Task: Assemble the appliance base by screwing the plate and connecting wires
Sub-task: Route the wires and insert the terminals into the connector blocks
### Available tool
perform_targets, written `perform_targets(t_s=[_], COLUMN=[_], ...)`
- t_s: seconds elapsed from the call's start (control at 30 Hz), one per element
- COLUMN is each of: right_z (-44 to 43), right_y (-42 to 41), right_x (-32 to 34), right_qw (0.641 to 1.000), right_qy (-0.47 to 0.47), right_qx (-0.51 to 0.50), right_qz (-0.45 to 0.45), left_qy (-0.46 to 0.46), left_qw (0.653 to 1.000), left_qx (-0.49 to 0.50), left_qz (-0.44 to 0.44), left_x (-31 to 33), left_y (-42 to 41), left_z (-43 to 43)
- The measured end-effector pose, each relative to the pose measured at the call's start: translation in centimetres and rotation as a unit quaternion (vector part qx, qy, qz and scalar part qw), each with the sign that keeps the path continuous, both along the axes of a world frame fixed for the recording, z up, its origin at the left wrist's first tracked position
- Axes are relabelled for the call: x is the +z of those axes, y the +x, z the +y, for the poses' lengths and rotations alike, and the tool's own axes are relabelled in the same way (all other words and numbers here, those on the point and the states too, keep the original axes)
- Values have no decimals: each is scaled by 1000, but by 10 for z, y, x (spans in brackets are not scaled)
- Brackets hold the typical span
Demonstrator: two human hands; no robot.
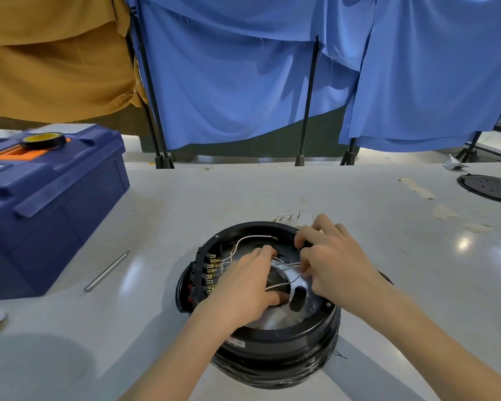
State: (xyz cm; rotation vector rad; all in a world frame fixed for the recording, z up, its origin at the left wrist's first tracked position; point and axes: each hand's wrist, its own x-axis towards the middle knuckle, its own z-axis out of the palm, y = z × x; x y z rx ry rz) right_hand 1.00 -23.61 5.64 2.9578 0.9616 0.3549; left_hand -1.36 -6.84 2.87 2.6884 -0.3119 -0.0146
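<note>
Plainly the wiring step is in hand. On the glossy pale worktop [243, 192], right of a moulded blue plastic toolbox [55, 204], sits the round black appliance base [272, 351], open side up in the near middle, with a dished silvery metal plate [307, 299] with oval cut-outs lying inside. The left hand [243, 285] lies curled on the plate, thumb at a cut-out, its hold unclear. The right hand [333, 256] bends its fingers round thin white wires [252, 238], apparently pinching one. Next, I judge, each loose lead wants guiding onto the brass spade terminals [211, 267] along the left wall. A slim steel rod [106, 272] lies near the toolbox, untouched.
</note>
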Motion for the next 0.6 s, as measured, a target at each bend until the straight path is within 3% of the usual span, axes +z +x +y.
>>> perform_targets(t_s=[0.27,0.37,0.43,0.5,0.6], right_z=[8,-3,-15,-27,-31], right_y=[5,6,9,16,24], right_x=[-2,-3,-2,-3,-13], right_qw=[1000,990,950,897,845], right_qy=[-4,125,272,412,496], right_qx=[-23,-7,-22,-63,-94], right_qz=[-11,70,155,148,176], left_qy=[9,8,13,-7,-10], left_qw=[1000,1000,1000,999,999], left_qx=[-1,-1,1,9,45], left_qz=[-1,1,11,34,1], left_x=[-1,-1,0,5,13], left_y=[-2,-1,2,6,5], left_z=[2,2,4,7,4])
